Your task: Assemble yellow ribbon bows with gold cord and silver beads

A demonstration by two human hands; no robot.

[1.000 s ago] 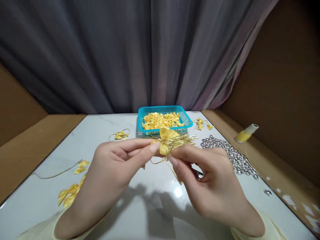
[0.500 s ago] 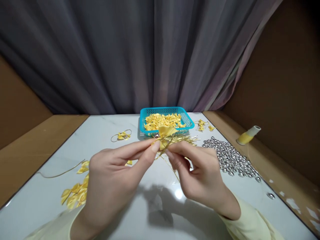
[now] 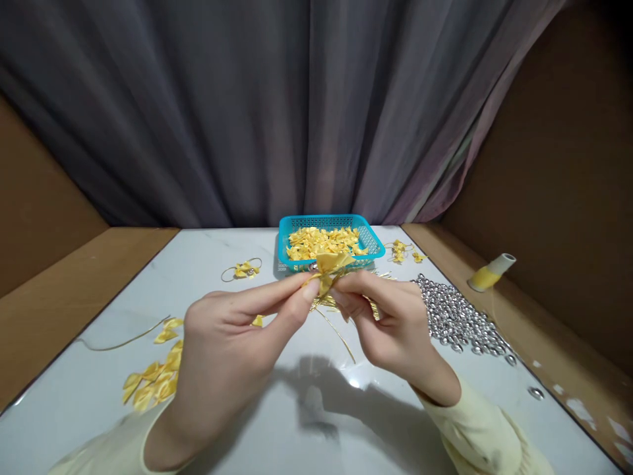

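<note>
Both hands meet above the white table (image 3: 277,415), pinching a small yellow ribbon bow (image 3: 330,265) with thin gold cord. My left hand (image 3: 232,343) grips the bow's middle between thumb and forefinger. My right hand (image 3: 390,323) pinches the gold cord (image 3: 339,333) just below the bow; one cord end trails down toward the table. A small silver bead seems to sit at the bow's left edge. Behind the hands lies a bundle of gold cords (image 3: 376,277), partly hidden.
A turquoise basket (image 3: 368,232) of yellow bows stands at the back. Silver beads (image 3: 457,316) are heaped at the right, with a yellow thread spool (image 3: 490,272) on the wooden ledge. Finished bows (image 3: 155,379) lie at the left, one more (image 3: 242,269) further back. Grey curtain behind.
Both hands have lifted slightly and drawn closer together, the right hand moving left and turning at the cord. The view has shifted a little to the left.
</note>
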